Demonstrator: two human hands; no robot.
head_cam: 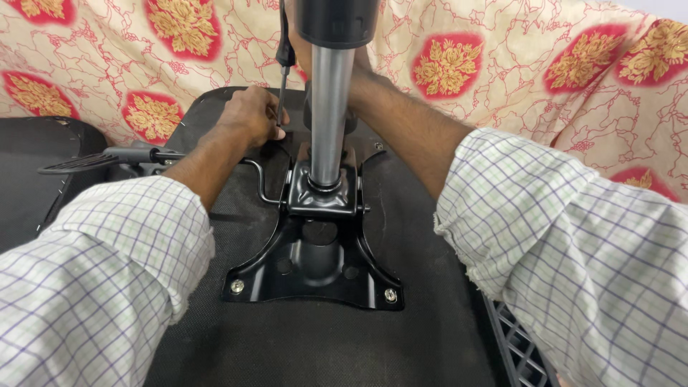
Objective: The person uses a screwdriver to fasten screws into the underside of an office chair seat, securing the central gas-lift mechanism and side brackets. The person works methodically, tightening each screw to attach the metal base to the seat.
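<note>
Steadying the thin shaft of a screwdriver [282, 89], the left hand [251, 115] rests on the far left corner of the black metal mounting plate [315, 283], its fingertips pinched around the shaft just above the plate. The screwdriver stands nearly upright, its dark handle near the top edge of the view. The right hand [358, 79] reaches in behind the chrome gas-lift column [328, 122], which hides most of it, so I cannot tell whether it grips anything.

The column rises from the middle of the plate into a black cylinder above. The plate lies on the black fabric underside of an office chair seat [322, 344], with silver bolts at its two near corners. A black height lever [107, 159] juts out from the plate towards the seat's left edge. Behind the seat hangs a cream cloth [502, 64] printed with red and gold flowers.
</note>
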